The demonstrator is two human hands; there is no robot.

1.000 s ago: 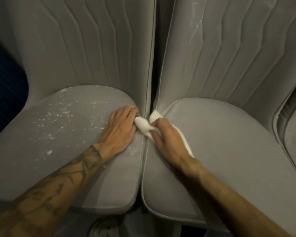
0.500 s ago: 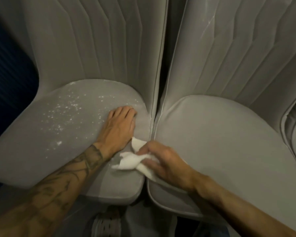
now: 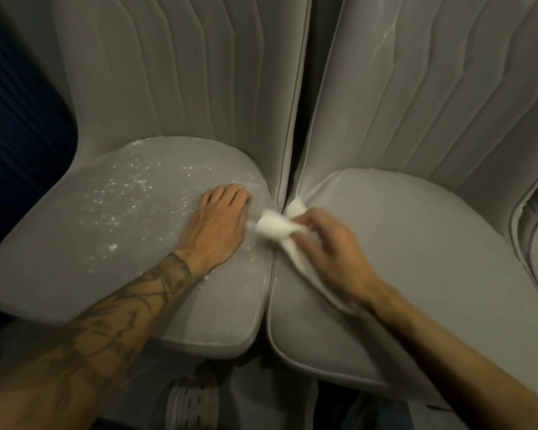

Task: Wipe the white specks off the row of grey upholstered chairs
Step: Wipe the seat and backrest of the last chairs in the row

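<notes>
Left hand point(image 3: 218, 225) flat, palm down, fingers straight toward 12 o'clock, pressing the left chair seat point(image 3: 84, 259); white specks point(image 3: 121, 193) at its 10 o'clock. Right hand point(image 3: 333, 252) blurred, fingers curled gripping a white cloth point(image 3: 275, 226) at the gap beside the right chair seat point(image 3: 432, 259), forearm running out to 5 o'clock.

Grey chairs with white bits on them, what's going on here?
A person is cleaning up. Their right hand grips a white cloth at the gap between the left seat and the right seat. Their left hand rests flat on the left seat, which has white specks scattered over it. The right seat looks clean, so the speckled one is not yet wiped.
</notes>
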